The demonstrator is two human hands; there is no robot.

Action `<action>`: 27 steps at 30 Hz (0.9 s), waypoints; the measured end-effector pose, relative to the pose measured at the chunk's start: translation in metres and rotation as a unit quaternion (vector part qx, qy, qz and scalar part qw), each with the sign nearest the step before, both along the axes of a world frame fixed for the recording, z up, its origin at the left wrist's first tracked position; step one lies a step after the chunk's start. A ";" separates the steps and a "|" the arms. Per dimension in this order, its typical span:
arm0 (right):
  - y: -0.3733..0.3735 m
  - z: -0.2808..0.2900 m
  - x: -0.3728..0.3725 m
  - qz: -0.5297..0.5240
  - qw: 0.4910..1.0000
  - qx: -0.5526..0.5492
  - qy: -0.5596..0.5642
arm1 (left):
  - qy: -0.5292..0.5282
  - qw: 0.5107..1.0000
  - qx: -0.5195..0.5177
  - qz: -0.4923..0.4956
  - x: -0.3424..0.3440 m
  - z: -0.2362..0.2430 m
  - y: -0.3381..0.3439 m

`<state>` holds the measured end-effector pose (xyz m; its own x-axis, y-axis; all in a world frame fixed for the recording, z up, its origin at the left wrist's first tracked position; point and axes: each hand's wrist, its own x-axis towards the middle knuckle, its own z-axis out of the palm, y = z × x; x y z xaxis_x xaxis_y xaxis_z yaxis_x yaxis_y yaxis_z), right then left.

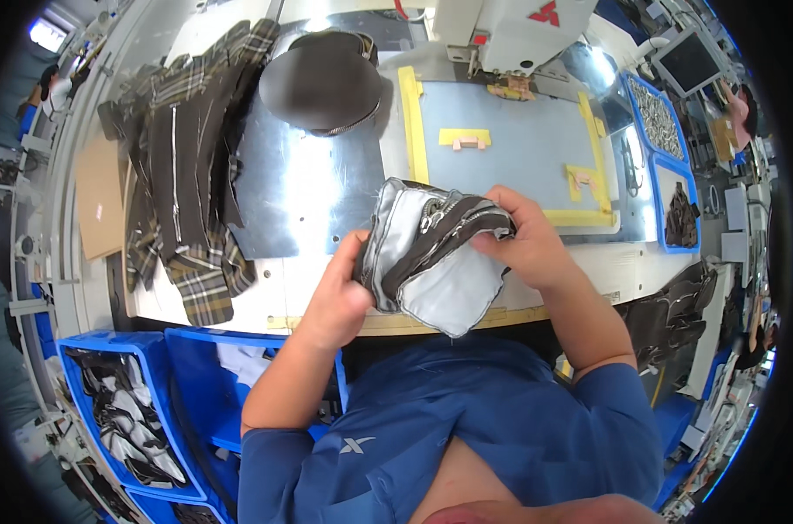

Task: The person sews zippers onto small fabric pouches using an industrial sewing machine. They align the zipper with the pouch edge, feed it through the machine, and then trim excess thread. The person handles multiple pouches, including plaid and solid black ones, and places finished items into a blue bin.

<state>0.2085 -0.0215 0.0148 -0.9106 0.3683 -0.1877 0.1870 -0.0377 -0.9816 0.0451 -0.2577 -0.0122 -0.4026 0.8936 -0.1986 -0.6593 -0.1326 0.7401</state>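
Observation:
Both of my hands hold a small sewn fabric piece (pixel 440 288) with white lining, dark bands, stitched raw edges and a zipper with a metal pull, above the front edge of the worktable. My left hand (pixel 342 288) grips its left side with curled fingers. My right hand (pixel 529 240) pinches its right upper corner, with the thumb near the inside of the band. The fingertips behind the fabric are hidden.
Ahead are a sewing machine head (pixel 510 35), a yellow-taped plate (pixel 519 153), a dark round zippered piece (pixel 318 87) and plaid fabric with zippers (pixel 200 288). Blue trays (pixel 658 113) stand right, blue bins (pixel 174 358) lower left, a monitor (pixel 686 65) upper right.

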 end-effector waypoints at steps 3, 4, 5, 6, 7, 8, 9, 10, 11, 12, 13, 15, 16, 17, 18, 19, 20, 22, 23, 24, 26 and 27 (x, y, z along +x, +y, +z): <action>-0.008 0.015 -0.011 -0.012 1.000 0.020 0.014 | 0.211 0.974 -0.073 -0.020 0.002 0.032 0.017; -0.008 0.020 -0.016 -0.023 0.997 0.059 0.044 | 0.297 0.949 -0.103 -0.008 0.003 0.038 0.022; -0.006 0.025 -0.021 -0.034 0.992 0.098 0.074 | 0.319 0.939 -0.128 0.023 0.000 0.044 0.029; -0.003 0.032 -0.028 -0.042 0.984 0.137 0.105 | 0.340 0.926 -0.151 0.058 -0.005 0.052 0.039; -0.001 0.039 -0.036 -0.070 0.979 0.098 0.165 | 0.356 0.918 -0.144 0.097 -0.015 0.066 0.048; 0.000 0.046 -0.044 -0.097 0.968 0.058 0.225 | 0.325 0.931 -0.070 0.149 -0.031 0.062 0.058; 0.002 0.051 -0.049 -0.123 0.952 0.017 0.282 | 0.242 0.951 -0.026 0.190 -0.045 0.071 0.070; 0.007 0.053 -0.049 -0.114 0.955 -0.003 0.273 | 0.157 0.960 0.031 0.229 -0.059 0.084 0.082; 0.015 0.056 -0.045 -0.104 0.958 -0.023 0.265 | 0.129 0.961 0.051 0.241 -0.077 0.092 0.091; 0.022 0.059 -0.043 -0.090 0.961 -0.045 0.258 | 0.106 0.956 0.081 0.260 -0.094 0.095 0.100; 0.023 0.054 -0.043 -0.103 0.961 -0.022 0.254 | 0.116 0.948 0.080 0.284 -0.119 0.088 0.108; 0.028 0.036 -0.039 -0.063 0.981 -0.032 0.179 | 0.205 0.919 -0.039 0.333 -0.174 0.047 0.119; 0.029 0.027 -0.037 -0.042 0.989 -0.036 0.137 | 0.274 0.882 -0.158 0.350 -0.196 0.029 0.119; 0.029 0.015 -0.035 -0.059 0.993 -0.038 0.095 | 0.219 0.898 -0.193 0.330 -0.205 0.019 0.121; 0.027 0.002 -0.035 -0.068 0.995 -0.042 0.051 | 0.161 0.906 -0.231 0.315 -0.208 0.012 0.120; 0.024 -0.010 -0.036 -0.074 0.996 -0.048 0.006 | 0.202 0.901 -0.236 0.302 -0.215 0.009 0.120; 0.021 -0.020 -0.038 -0.096 0.995 -0.021 -0.006 | 0.241 0.892 -0.244 0.295 -0.226 0.005 0.118; 0.018 -0.037 -0.039 -0.097 0.995 0.003 -0.006 | 0.391 0.800 -0.284 0.354 -0.237 -0.017 0.117; 0.022 -0.041 -0.037 -0.085 0.996 0.000 0.004 | 0.482 0.713 -0.312 0.403 -0.220 -0.013 0.115; 0.023 -0.045 -0.034 -0.087 0.996 0.020 -0.011 | 0.555 0.602 -0.351 0.454 -0.203 -0.007 0.112; 0.027 -0.048 -0.025 -0.101 0.994 0.026 -0.022 | 0.536 0.657 -0.249 0.468 -0.161 0.015 0.066; 0.031 -0.051 -0.020 -0.107 0.994 0.024 -0.020 | 0.557 0.659 -0.228 0.451 -0.145 0.018 0.029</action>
<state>0.1882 0.0095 -0.0366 -0.8032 0.5615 -0.1991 0.2185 -0.0333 -0.9753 -0.0999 -0.2283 0.0058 -0.8526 0.1401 0.5034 0.5209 0.3044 0.7975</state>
